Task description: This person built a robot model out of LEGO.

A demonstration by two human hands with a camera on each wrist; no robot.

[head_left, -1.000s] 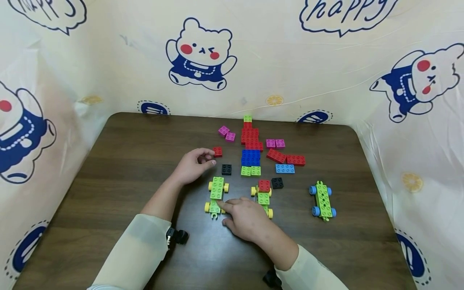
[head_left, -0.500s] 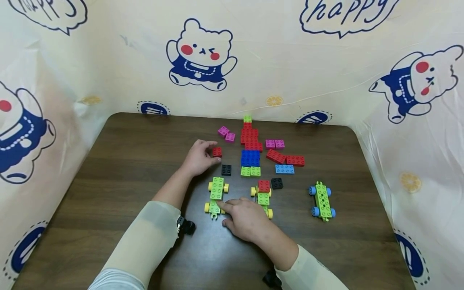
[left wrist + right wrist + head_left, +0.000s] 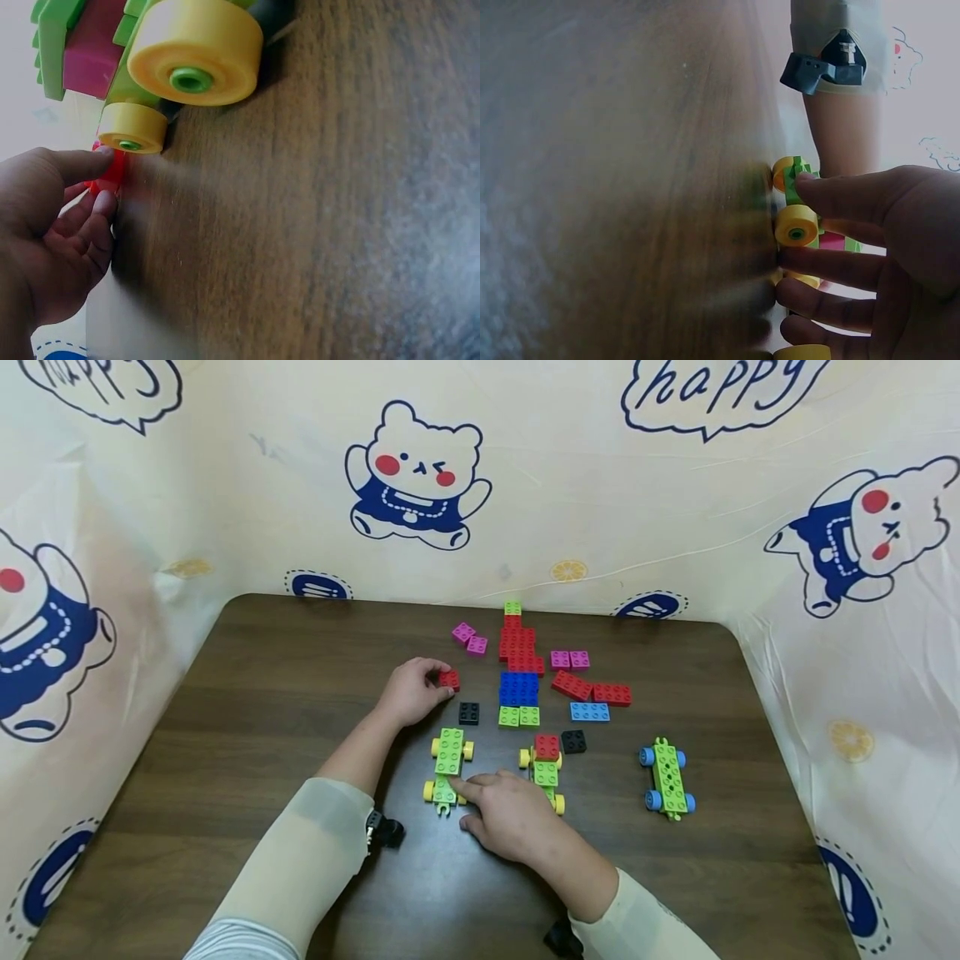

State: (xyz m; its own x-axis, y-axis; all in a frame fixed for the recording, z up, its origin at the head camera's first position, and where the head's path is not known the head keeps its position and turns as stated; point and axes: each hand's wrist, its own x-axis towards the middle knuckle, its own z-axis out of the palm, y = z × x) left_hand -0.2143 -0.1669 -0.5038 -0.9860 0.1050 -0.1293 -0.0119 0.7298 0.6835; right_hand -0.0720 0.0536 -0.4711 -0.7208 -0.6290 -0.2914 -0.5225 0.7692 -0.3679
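Observation:
My left hand (image 3: 408, 693) pinches a small red brick (image 3: 451, 680) between thumb and fingers, left of the brick figure. The left wrist view shows the red brick (image 3: 112, 171) low at the table, partly covered by the fingertips. Below and right of that hand is a green toy car (image 3: 450, 752) with yellow wheels. My right hand (image 3: 514, 817) reaches to it, its index fingertip at the car's rear end. Seen from the right wrist, the fingers (image 3: 832, 266) are stretched out beside a yellow wheel (image 3: 796, 226). A second yellow-wheeled car (image 3: 546, 772) carries a red brick and is partly hidden by this hand.
A flat figure of red, blue (image 3: 519, 689) and green bricks lies mid-table. Around it are pink (image 3: 570, 659), red (image 3: 611, 695), light blue (image 3: 589, 712) and black bricks (image 3: 468, 713). A green chassis (image 3: 669, 777) with blue wheels stands at the right.
My left hand has moved right and closed its thumb and fingers on the small red brick. The right hand stays in place.

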